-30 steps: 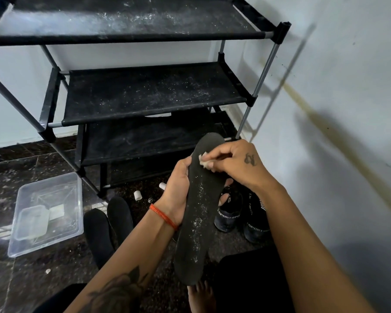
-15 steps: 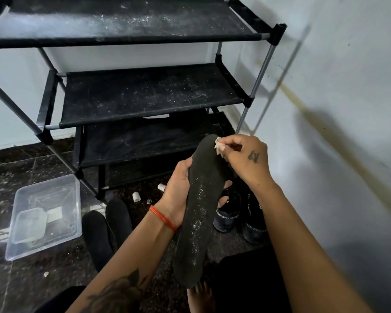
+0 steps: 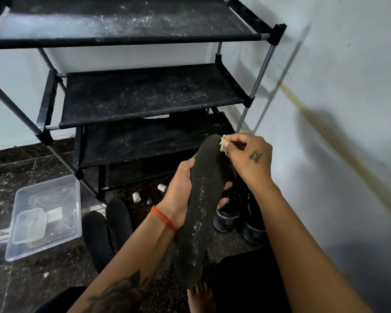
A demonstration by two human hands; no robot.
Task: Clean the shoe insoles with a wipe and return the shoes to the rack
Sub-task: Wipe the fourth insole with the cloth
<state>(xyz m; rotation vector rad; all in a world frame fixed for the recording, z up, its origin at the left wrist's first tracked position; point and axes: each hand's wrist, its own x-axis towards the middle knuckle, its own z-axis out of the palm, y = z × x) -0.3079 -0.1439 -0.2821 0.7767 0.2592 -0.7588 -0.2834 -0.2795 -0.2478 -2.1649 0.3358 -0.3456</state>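
Right hand (image 3: 250,158) has travelled up the insole (image 3: 203,199) since a second ago; now at the toe end, fingertips pinching a small whitish wipe (image 3: 222,143) against the upper right edge. Left hand (image 3: 181,195) clasps the insole mid-length, thumb on the left edge, fingers wrapped behind. Insole held upright, tilted, speckled white. Floor below: two dark shoes (image 3: 226,218) right of the insole, two more insoles (image 3: 108,231) to the left, clear plastic tub (image 3: 45,215) further left. Beyond, the dusty black rack (image 3: 149,96), shelves bare.
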